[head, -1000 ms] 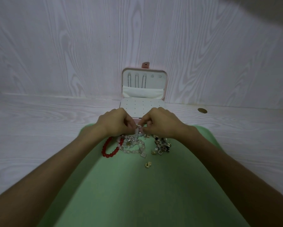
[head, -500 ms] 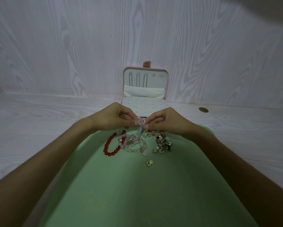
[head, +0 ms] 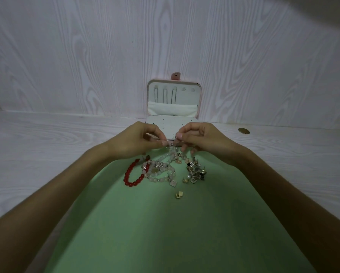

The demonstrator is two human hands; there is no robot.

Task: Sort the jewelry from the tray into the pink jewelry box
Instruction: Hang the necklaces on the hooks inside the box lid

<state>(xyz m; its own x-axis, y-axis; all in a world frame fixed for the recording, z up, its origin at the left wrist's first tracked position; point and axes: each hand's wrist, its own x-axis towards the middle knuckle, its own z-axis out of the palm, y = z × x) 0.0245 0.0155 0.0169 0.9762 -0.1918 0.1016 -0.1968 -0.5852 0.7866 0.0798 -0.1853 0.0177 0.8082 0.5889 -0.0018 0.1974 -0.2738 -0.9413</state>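
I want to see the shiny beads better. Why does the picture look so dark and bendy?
In the head view the light is dim and even, so the green tray looks murky and the pale clear-bead strand barely sparkles; a dark shadow sits in the top right corner; the wide lens bends the pale wood-grain table's back edge and stretches the forearms; the small earring pile is too tiny to read.

One red bracelet [head: 133, 174], one jewelry box [head: 173, 101], one tray [head: 165, 233], perhaps three chains [head: 165, 95].

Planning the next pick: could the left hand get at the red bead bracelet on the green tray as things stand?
Probably yes: the red bead bracelet lies uncovered just below the left hand, but that hand must first let go of the pale bead strand.
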